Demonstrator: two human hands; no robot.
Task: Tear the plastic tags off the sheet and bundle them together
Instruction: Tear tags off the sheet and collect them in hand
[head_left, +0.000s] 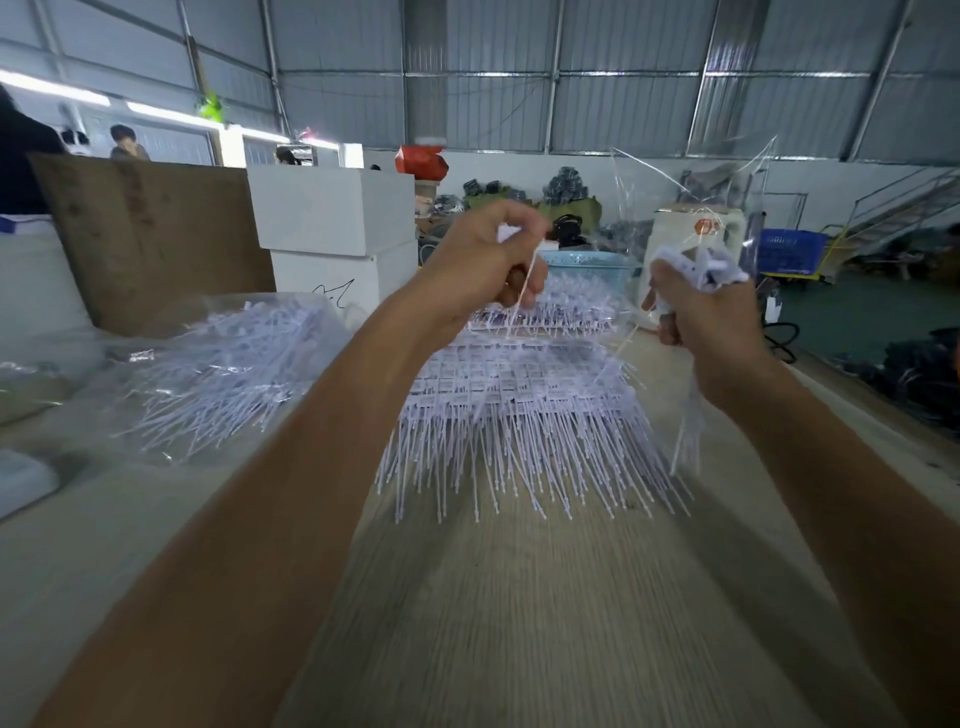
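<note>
While right hand (706, 312) clenches a tag bundle (698, 267) and left hand (493, 260) pinches one strand (527, 283), stacked sheets (514, 384) remain untorn—judged early.

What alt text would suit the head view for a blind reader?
Two raised hands hold white plastic tags: the left hand pinches a few, the right hand grips a bundle. Below them, sheets of tags lie on a wooden table.

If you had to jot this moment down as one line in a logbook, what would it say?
stage: tearing tags | left hand: pinches tag strand | right hand: grips tag bundle | tag sheets: stacked on table
</note>
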